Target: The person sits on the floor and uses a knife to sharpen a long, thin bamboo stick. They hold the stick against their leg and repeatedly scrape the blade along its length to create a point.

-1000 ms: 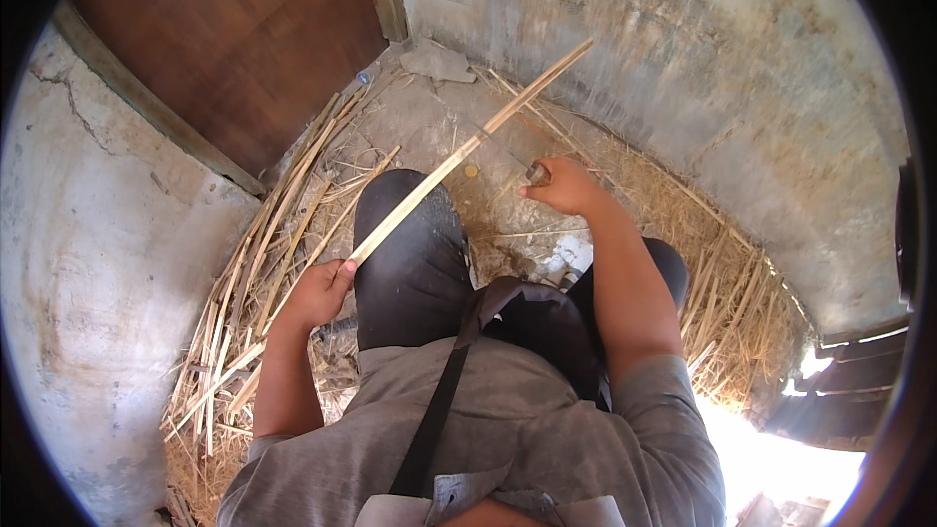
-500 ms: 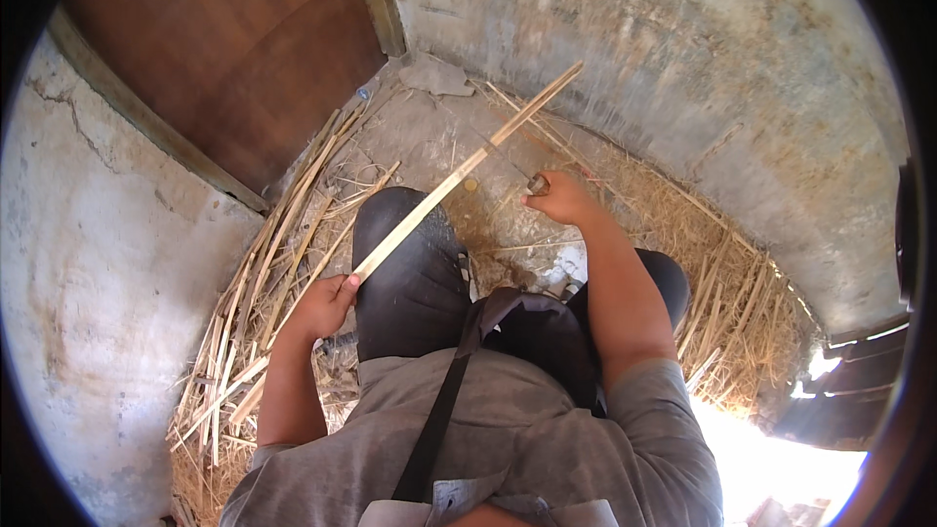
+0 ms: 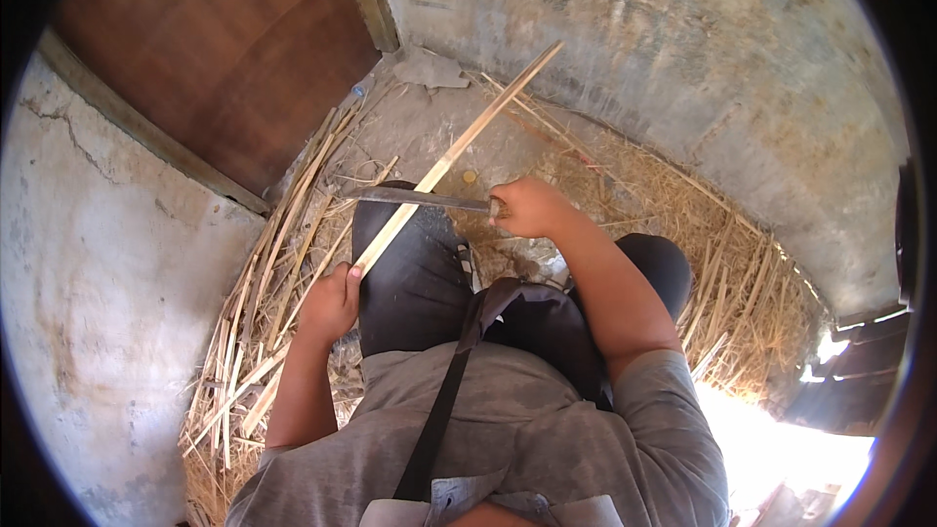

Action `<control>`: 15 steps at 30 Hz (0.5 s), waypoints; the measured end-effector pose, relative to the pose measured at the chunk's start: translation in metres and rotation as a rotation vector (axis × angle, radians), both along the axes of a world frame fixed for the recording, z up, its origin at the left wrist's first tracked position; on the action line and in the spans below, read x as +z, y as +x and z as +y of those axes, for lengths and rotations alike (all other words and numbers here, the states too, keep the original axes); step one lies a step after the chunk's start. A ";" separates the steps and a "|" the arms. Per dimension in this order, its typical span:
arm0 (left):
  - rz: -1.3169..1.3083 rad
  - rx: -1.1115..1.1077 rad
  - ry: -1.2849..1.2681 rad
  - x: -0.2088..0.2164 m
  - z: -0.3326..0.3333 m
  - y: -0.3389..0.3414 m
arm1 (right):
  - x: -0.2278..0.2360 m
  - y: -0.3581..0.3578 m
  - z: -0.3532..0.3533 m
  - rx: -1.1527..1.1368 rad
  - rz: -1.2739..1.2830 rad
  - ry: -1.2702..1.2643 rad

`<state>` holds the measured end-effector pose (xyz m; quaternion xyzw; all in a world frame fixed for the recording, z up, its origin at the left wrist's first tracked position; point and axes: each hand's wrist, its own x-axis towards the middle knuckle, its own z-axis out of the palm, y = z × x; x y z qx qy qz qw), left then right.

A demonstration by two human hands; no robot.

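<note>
A long pale bamboo strip [image 3: 451, 158] slants across my left knee, up and away to the right. My left hand [image 3: 332, 303] is closed round its near end, thumb on top. In my right hand [image 3: 530, 207] is the handle of a long-bladed knife [image 3: 454, 202], fingers wrapped round it. The blade points left, level, and crosses the strip a little above the knee. From this view I cannot tell how deeply, if at all, the edge bites into the strip.
Many split strips [image 3: 256, 278] lie in a pile along the left wall. Shavings and more strips [image 3: 727, 303] cover the floor at right. A brown door panel [image 3: 224, 49] stands at far left, a stained wall [image 3: 664, 59] ahead. A flat grey stone [image 3: 429, 68] rests in the corner.
My right hand has come left and slightly nearer, swinging the knife blade from pointing up and away to lying level across the strip. The left hand keeps its hold on the strip.
</note>
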<state>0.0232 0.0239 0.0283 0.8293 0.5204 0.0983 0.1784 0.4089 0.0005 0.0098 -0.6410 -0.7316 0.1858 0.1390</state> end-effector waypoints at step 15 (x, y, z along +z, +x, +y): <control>-0.011 -0.049 -0.249 0.020 0.004 0.004 | -0.019 0.014 0.005 -0.111 0.061 -0.024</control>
